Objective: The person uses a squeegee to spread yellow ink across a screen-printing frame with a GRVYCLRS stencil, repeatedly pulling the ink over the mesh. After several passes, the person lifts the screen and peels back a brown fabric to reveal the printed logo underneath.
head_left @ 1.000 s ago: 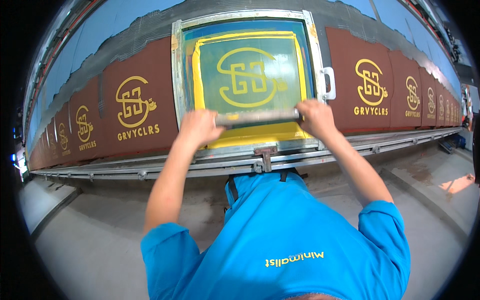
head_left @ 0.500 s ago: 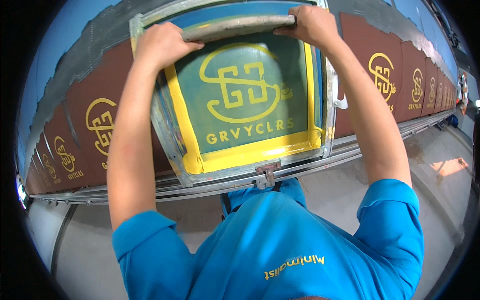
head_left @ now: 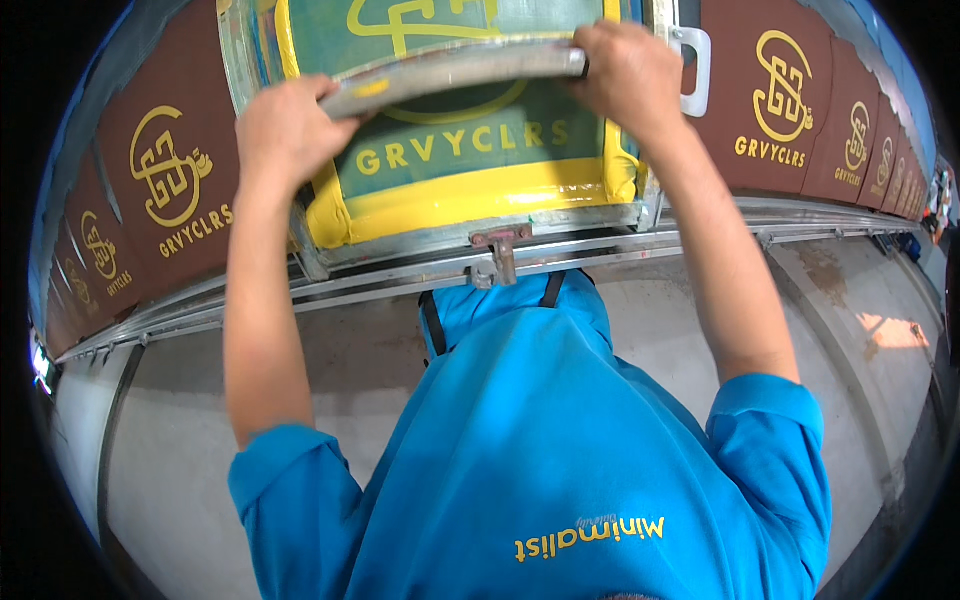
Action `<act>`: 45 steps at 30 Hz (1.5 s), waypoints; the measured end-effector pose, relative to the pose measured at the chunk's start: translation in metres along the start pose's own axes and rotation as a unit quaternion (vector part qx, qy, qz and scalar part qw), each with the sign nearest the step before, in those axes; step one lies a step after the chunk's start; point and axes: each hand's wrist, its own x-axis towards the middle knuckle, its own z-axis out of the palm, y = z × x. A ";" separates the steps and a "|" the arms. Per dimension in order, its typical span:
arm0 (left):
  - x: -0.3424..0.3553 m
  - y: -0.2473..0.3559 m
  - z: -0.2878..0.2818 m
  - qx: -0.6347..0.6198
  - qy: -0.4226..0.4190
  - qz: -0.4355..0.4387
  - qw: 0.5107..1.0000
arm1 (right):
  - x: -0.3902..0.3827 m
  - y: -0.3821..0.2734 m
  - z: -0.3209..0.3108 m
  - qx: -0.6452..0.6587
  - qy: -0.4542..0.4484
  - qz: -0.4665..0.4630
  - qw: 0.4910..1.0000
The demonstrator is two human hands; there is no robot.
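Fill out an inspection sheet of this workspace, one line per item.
Surface: brown panels bearing yellow emblems, with a metal rail along the near edge.
Job's things: grey bar, yellow-smeared near its left end, above a green screen bordered in yellow; whether they touch, cannot tell.
Clutter: small items at the far right, too indistinct to name.
Grippers: left hand and right hand each closed around an end of the bar.
Cables: nothing seen.
Surroundings: grey floor, with a brownish stain at right.
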 end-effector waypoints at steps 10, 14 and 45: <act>-0.216 0.081 0.009 -0.046 -0.008 -0.024 0.999 | -0.192 -0.045 -0.100 0.161 -0.019 -0.039 0.986; -0.261 0.093 0.001 0.002 -0.029 -0.011 1.000 | -0.160 -0.011 -0.100 0.331 0.084 0.108 0.934; -0.176 0.033 -0.016 -0.064 -0.016 0.170 0.983 | -0.082 0.031 -0.041 0.369 0.180 0.357 0.839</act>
